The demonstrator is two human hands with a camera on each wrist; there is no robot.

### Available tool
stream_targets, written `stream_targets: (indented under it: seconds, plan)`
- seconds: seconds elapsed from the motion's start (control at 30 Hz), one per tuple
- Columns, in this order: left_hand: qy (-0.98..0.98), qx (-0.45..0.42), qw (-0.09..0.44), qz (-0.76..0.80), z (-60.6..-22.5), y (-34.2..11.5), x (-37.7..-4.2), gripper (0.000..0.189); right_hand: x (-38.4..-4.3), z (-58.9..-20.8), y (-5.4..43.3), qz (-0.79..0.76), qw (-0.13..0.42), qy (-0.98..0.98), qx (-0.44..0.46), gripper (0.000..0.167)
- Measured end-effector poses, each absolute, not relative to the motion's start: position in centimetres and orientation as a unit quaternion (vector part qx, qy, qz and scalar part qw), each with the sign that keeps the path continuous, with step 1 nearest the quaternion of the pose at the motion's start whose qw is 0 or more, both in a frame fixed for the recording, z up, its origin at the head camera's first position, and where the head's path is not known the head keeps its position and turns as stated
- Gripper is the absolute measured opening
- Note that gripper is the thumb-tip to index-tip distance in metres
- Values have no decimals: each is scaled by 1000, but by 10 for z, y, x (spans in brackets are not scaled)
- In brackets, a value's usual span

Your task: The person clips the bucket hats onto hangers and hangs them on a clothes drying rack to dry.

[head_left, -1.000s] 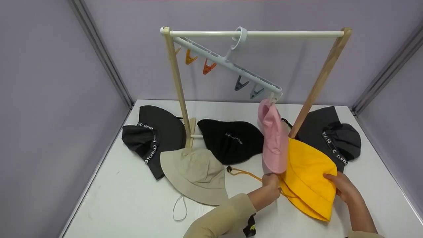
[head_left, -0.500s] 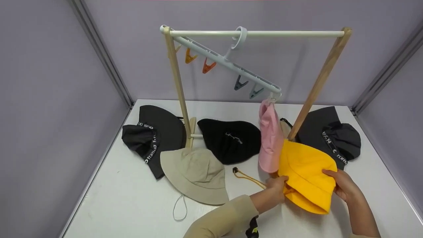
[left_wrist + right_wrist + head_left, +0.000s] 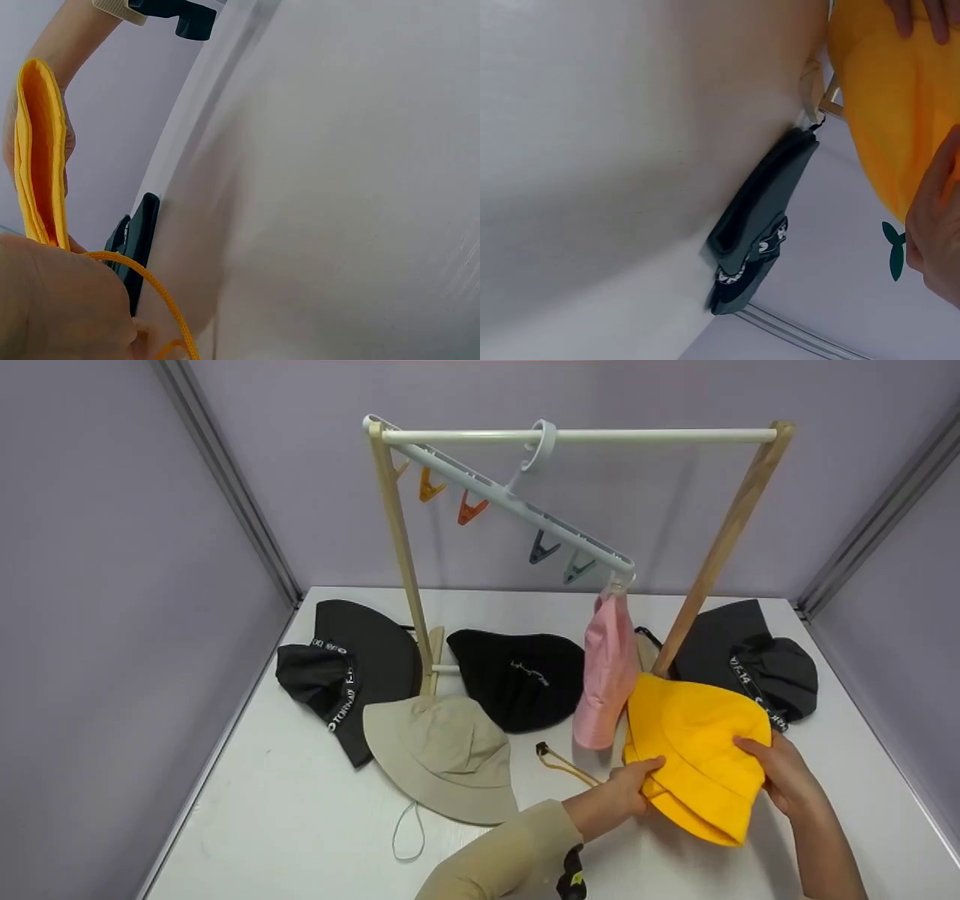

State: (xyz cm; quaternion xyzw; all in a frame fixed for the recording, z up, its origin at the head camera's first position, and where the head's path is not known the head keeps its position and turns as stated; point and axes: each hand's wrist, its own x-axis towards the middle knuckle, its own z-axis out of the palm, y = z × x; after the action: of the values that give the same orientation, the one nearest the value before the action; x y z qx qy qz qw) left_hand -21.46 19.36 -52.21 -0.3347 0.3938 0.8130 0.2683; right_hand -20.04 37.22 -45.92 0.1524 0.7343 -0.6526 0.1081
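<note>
A folded yellow bucket hat [image 3: 697, 750] is held up off the white table between both hands. My left hand [image 3: 628, 791] pinches its lower left brim, thumb on top, and an orange chin cord [image 3: 161, 289] trails from beside that hand. On the other side my right hand [image 3: 784, 772] grips the hat with the thumb over the front; its fingers show behind in the right wrist view. A small green leaf-shaped piece [image 3: 894, 251] sticks out beside the hat there. Just left of the yellow hat, a pink hat [image 3: 606, 671] hangs from the low end of a tilted clip hanger [image 3: 517, 502].
The hanger hooks over a wooden rack's white bar [image 3: 660, 436]; several coloured clips dangle from it. A black hat [image 3: 525, 679], a beige bucket hat [image 3: 446, 757] and dark wide-brimmed hats at left [image 3: 367, 660] and right [image 3: 720, 645] lie on the table [image 3: 247, 810].
My left hand has shifted slightly right and up, its thumb now over the yellow brim. The hat's lower edge has risen and folded flatter. The pink hat has swung a little left.
</note>
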Motion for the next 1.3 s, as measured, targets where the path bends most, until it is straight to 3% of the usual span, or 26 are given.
stream_targets:
  seconds: [0.17, 0.47, 0.9, 1.3]
  plan:
    - [345, -296, 321, 831, -521, 191, -218, 23, -198, -449, 364, -613, 79, 771, 153, 75]
    - [304, -263, 388, 829, -506, 187, -222, 31, -188, -418, 346, -528, 22, 838, 135, 65]
    - [288, -187, 415, 843, -474, 178, -218, 25, -165, -381, 323, -535, -86, 836, 82, 54]
    - [276, -74, 376, 881, -456, 153, -212, 18, -147, -354, 288, -526, -107, 843, 38, 48]
